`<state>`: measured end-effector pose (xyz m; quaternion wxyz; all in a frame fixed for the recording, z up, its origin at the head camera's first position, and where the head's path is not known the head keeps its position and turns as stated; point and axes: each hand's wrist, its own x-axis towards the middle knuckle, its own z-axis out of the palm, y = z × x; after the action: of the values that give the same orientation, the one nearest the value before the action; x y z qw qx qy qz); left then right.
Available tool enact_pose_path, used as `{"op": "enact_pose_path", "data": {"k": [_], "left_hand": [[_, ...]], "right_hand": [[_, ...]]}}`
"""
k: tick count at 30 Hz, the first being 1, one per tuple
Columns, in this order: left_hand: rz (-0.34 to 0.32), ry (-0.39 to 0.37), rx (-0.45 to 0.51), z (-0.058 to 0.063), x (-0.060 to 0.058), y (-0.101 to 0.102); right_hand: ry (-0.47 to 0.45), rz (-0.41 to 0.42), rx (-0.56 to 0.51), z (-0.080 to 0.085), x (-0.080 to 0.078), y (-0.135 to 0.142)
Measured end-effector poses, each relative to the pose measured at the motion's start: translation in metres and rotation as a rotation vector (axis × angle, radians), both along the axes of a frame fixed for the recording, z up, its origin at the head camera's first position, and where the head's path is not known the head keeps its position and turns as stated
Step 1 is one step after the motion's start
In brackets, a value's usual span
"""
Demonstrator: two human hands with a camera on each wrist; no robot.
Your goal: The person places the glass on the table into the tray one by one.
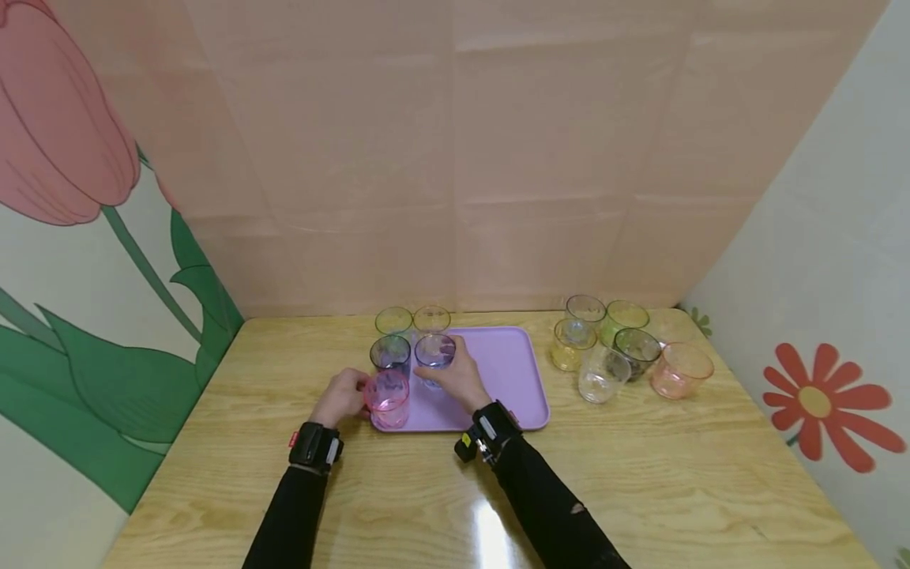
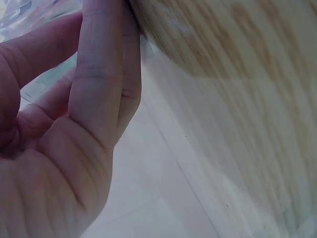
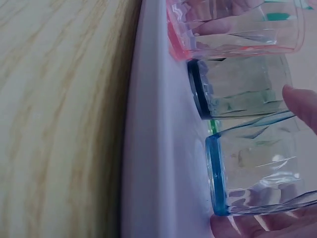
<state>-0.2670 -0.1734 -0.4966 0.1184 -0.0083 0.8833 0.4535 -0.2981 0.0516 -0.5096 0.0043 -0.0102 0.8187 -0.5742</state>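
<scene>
My right hand (image 1: 462, 375) holds a clear glass with a blue base (image 3: 262, 168) between thumb and fingers, on the right side of the front glasses. My left hand (image 1: 344, 397) grips a pink glass (image 1: 388, 401) at the near left corner of the purple tray (image 1: 508, 387). Between and behind these two stands a dark grey-blue glass (image 1: 389, 354). Farther back are a green glass (image 1: 393, 322) and a yellowish glass (image 1: 431, 320). In the left wrist view the left fingers (image 2: 99, 64) reach up to clear glass, mostly out of frame.
To the right of the tray several glasses stand close together on the wooden table (image 1: 640, 490): a yellow glass (image 1: 572, 345), a clear glass (image 1: 603, 377), a dark glass (image 1: 637, 350), a green glass (image 1: 626, 318), a pink glass (image 1: 680, 371). A wall cloth (image 1: 455, 197) hangs behind.
</scene>
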Motion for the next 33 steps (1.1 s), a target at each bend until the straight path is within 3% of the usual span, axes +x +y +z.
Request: {"op": "enact_pose_path", "data": {"k": [5,16,28,33], "left_hand": [[0.000,-0.014,-0.014,0.0024,0.0000,0.0004],[0.000,-0.024,-0.031,0.0025,-0.0019,-0.0002],[-0.003,0.003,-0.026,0.0020,0.0004,-0.0004],[-0.003,-0.011,-0.026,0.0016,0.0004,-0.0003]], "right_hand": [[0.023,0.009,0.029,-0.0013,-0.0004,-0.0002],[-0.018,0.022,0.141,0.0066,-0.0017,-0.0021],[-0.016,0.041,0.182,0.0067,-0.0009,-0.0034],[-0.024,0.055,0.140,0.0063,0.0005,-0.0020]]}}
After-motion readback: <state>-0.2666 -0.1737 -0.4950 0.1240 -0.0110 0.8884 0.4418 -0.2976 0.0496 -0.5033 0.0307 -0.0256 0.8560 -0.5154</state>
